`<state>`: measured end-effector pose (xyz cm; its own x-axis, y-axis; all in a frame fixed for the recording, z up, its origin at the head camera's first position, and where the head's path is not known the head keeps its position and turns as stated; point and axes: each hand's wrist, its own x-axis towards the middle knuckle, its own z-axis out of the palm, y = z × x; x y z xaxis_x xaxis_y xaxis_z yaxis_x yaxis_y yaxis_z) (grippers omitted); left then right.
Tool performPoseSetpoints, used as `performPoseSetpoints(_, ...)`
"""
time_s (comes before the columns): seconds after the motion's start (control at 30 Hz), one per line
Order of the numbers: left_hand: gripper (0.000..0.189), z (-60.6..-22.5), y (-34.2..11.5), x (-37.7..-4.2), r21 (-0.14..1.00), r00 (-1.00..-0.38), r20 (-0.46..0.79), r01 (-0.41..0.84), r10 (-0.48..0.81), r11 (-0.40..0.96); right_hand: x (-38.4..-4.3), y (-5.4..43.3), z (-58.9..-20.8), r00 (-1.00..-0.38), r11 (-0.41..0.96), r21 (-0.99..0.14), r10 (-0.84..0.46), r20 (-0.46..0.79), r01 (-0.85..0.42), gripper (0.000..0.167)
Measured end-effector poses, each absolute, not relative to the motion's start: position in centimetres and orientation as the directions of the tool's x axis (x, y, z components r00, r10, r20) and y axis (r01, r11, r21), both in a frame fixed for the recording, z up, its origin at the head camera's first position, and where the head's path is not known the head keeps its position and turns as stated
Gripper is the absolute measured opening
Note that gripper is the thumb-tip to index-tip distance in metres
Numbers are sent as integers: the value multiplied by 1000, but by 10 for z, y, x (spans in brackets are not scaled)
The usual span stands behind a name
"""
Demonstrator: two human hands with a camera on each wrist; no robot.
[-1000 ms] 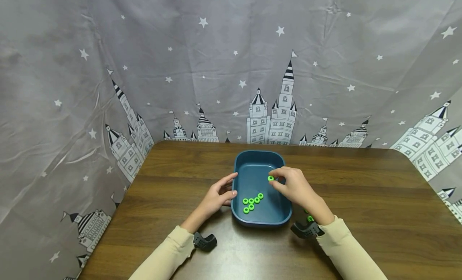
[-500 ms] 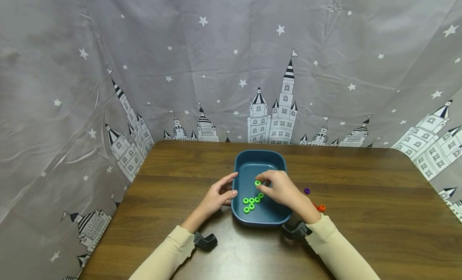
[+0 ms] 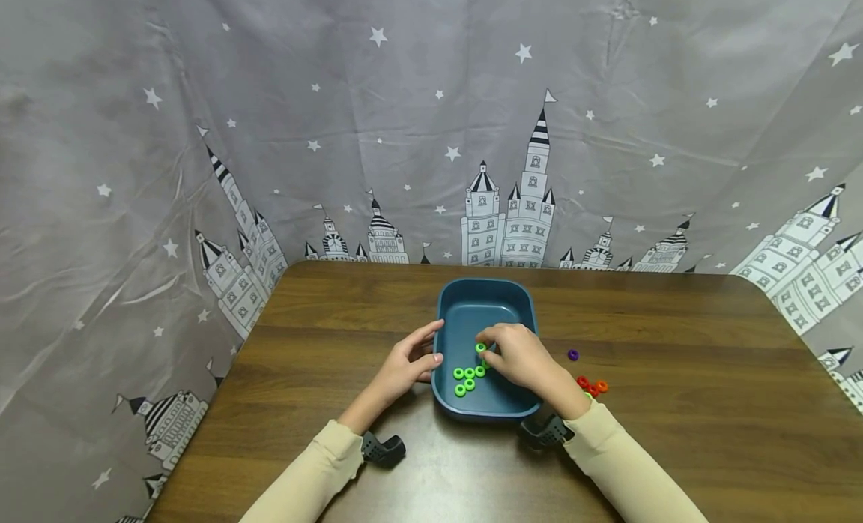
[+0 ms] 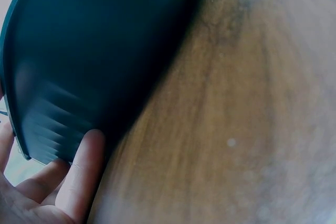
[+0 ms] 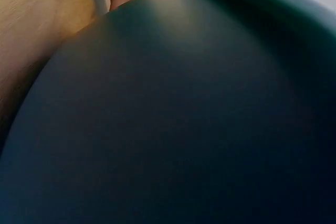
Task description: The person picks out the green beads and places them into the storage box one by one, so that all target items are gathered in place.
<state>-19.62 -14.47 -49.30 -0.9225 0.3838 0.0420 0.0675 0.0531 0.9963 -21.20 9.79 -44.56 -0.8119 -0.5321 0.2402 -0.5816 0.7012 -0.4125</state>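
Observation:
A deep blue rectangular tub [image 3: 465, 414] stands on the table in the head view. Inside it, several small bright green ring beads [image 3: 469, 384] lie flat near the front left. Over the tub's floor, my right hand [image 3: 519, 354] pinches another green ring bead [image 3: 481, 348] between thumb and fingers, right beside the end of the row. At the tub's left side, my left hand [image 3: 402, 369] rests spread fingers against the wall. The left wrist view shows those fingers [image 4: 84, 171] along the outer wall [image 4: 94, 51]. The tub's dark wall [image 5: 173, 103] fills most of the right wrist view.
Right of the tub lie a purple bead [image 3: 573, 354], red beads [image 3: 583, 381] and an orange bead [image 3: 602, 387] on the wooden table [image 3: 708, 381]. A green one is partly hidden by the right wrist. Behind the table hangs a grey castle-print curtain [image 3: 404, 96].
My right hand has moved left and toward me over the tub, carrying the pinched green bead down near the row. The purple, red and orange beads have come into sight. My left hand stays put.

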Motion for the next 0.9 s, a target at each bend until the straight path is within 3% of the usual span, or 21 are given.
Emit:
performPoseSetpoints(0.63,64,-491,-145,-195,994,-928,34,68,370,80,-210,93,-449,-859,831,-223,-480,178,-510,17)
performPoseSetpoints(0.9,65,-492,-145,-196,994,-926,37,72,376,78,-209,92,-449,-864,842,-196,-476,166,-502,19)
